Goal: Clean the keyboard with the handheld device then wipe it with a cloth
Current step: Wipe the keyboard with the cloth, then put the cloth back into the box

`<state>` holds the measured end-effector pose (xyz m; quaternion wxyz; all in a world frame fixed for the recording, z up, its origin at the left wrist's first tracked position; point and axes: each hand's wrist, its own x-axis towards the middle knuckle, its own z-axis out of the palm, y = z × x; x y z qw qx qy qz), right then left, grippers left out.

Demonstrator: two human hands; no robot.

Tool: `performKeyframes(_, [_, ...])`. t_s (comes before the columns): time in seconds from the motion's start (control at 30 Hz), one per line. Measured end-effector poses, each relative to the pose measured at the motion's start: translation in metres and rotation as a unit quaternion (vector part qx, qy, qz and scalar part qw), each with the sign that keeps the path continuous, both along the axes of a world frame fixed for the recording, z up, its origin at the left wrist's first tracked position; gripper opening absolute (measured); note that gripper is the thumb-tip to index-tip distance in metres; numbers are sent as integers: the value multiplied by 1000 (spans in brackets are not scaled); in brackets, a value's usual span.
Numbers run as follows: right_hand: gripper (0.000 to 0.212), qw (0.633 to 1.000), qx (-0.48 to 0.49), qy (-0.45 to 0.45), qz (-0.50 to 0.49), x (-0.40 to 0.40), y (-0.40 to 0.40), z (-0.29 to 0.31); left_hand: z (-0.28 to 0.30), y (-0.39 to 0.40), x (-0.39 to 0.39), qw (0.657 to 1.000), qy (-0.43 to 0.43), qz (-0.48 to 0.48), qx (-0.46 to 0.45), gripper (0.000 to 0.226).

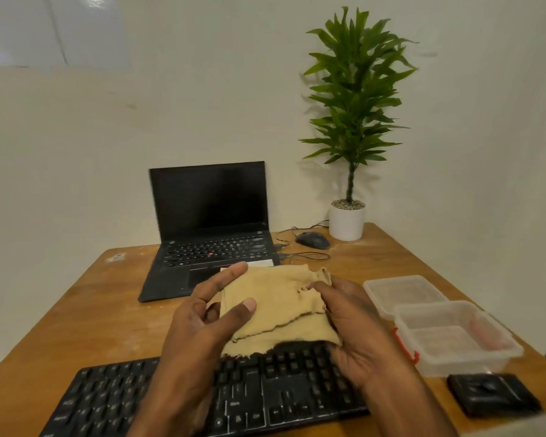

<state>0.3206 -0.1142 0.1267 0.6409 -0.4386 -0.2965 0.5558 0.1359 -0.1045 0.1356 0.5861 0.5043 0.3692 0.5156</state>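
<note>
Wooden desk (85, 313) carries the black keyboard (265, 392) along its near edge, and just above it the left hand (202, 316) and right hand (350, 316) each pinch the tan cloth (278, 307), apparently folding it for wiping.

Dim, soft blur, wide-angle edge warp

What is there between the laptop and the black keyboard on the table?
In the head view, both hands, left hand and right hand, hold the tan cloth between laptop and keyboard.
</note>
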Motion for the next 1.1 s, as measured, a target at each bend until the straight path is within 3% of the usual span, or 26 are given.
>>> performKeyframes(0.2, [16, 986, 25, -138, -89, 69, -23, 18, 3, -9, 56, 996, 10, -85, 2, 43])
performKeyframes(0.43, [9, 936, -7, -290, -197, 172, -55, 18, -23, -5, 152, 983, 83, -161, 35, 48])
performKeyframes(0.63, [7, 851, -94, -446, -261, 231, -58, -9, -43, 3, 214, 956, 203, -169, 125, 48])
performKeyframes(0.83, [6, 762, -157, -571, -265, 241, -48, -32, -51, 7, 239, 888, 377, -140, 224, 52])
performKeyframes(1.1, [11, 628, -201, -723, -206, 231, -34, -41, -59, 5, 253, 820, 481, -98, 294, 42])
